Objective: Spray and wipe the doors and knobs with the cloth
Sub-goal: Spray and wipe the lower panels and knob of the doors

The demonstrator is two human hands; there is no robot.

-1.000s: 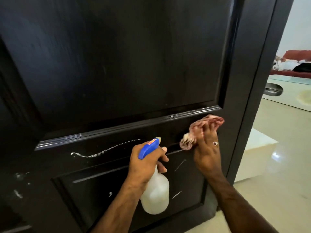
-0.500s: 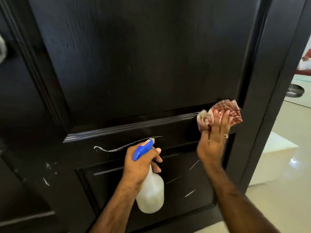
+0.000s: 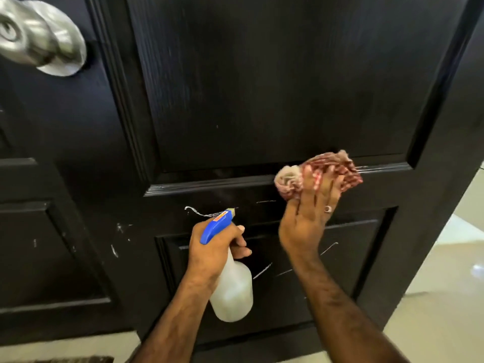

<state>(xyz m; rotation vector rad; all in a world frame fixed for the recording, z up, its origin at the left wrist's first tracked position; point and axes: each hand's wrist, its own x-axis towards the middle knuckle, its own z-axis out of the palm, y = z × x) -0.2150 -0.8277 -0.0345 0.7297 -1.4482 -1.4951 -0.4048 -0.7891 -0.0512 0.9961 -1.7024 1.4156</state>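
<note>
Dark panelled door (image 3: 262, 87) fills the view, marked with white scratches; a steel knob (image 3: 39, 35) sits upper left. Right hand (image 3: 309, 218), fingers extended, presses a bunched red-and-white cloth (image 3: 340, 169) against the moulding between upper and lower panels. Left hand (image 3: 212, 252), grip curled closed, holds the neck of a spray bottle (image 3: 233, 294), blue nozzle toward the door.

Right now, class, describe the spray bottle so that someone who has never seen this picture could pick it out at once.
Start at the big dark door and look down to its lower panel. There the left hand grips the spray bottle, left of the right hand pressing a cloth to the door. Its blue trigger head and cloudy white body set it apart.
</note>
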